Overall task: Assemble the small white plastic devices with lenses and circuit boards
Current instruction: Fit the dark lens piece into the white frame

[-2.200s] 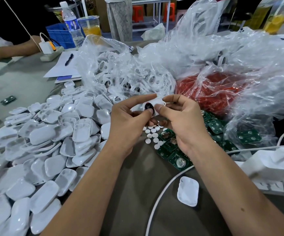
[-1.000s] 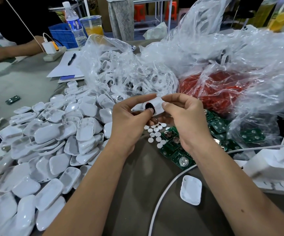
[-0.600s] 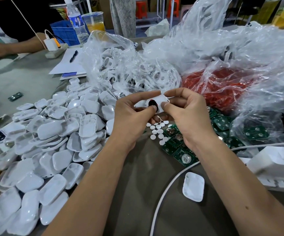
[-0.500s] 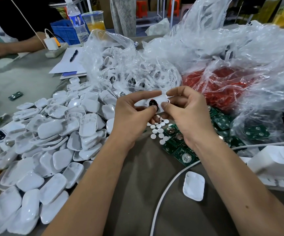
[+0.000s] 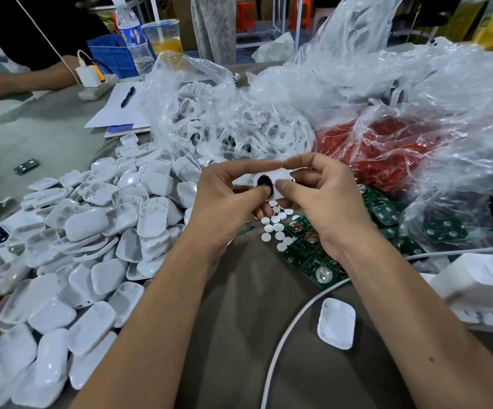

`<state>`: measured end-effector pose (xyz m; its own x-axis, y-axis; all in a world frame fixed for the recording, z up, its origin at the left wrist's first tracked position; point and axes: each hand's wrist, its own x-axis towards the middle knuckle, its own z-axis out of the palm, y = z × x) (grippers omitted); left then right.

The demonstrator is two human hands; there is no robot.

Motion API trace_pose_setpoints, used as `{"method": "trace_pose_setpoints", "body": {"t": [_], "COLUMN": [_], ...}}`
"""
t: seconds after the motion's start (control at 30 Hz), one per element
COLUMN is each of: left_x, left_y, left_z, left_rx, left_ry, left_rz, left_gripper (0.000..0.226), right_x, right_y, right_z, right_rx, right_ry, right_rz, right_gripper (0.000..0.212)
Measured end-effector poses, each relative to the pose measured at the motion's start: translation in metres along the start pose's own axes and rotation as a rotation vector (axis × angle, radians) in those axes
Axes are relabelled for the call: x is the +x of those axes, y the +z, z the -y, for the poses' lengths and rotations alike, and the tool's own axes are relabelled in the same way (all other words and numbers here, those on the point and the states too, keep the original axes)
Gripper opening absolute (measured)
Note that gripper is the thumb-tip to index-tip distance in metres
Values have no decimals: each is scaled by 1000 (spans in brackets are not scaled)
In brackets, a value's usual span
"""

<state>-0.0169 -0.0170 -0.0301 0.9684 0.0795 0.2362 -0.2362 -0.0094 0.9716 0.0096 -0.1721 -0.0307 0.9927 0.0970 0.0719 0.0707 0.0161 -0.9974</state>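
A small white plastic shell [image 5: 277, 178] with a dark round lens opening is held above the table between both hands. My left hand [image 5: 227, 199] pinches it from the left, thumb pressing at the dark opening. My right hand [image 5: 319, 196] pinches it from the right with thumb and fingers. Below the hands lie several small white discs [image 5: 274, 228] and green circuit boards [image 5: 313, 255]. A big heap of white shell halves [image 5: 91, 237] covers the table's left side. One lone shell half [image 5: 336, 323] lies at the lower right.
Clear bags of white parts [image 5: 233, 125] and red parts [image 5: 381, 149] stand behind the hands. A white cable [image 5: 286, 335] and white charger [image 5: 481, 276] lie right. A phone [image 5: 0, 234], paper with pen [image 5: 121, 107], bottle [image 5: 133, 36], cup and another person's arm [image 5: 18, 78] are at left.
The hands stay together on the shell. They have turned it slightly, and my left thumb now presses closer over the dark opening. The view has shifted a little.
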Motion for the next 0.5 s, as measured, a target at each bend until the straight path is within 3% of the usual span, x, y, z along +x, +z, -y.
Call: {"method": "trace_pose_setpoints", "body": {"t": [0.5], "left_x": [0], "left_y": [0], "left_z": [0], "left_rx": [-19], "left_ry": [-2], "left_rz": [-1], "left_gripper": [36], "right_x": [2], "right_y": [-2], "right_z": [3], "right_rx": [205], "right_ry": [94], "right_rz": [34], "right_gripper": [23]}}
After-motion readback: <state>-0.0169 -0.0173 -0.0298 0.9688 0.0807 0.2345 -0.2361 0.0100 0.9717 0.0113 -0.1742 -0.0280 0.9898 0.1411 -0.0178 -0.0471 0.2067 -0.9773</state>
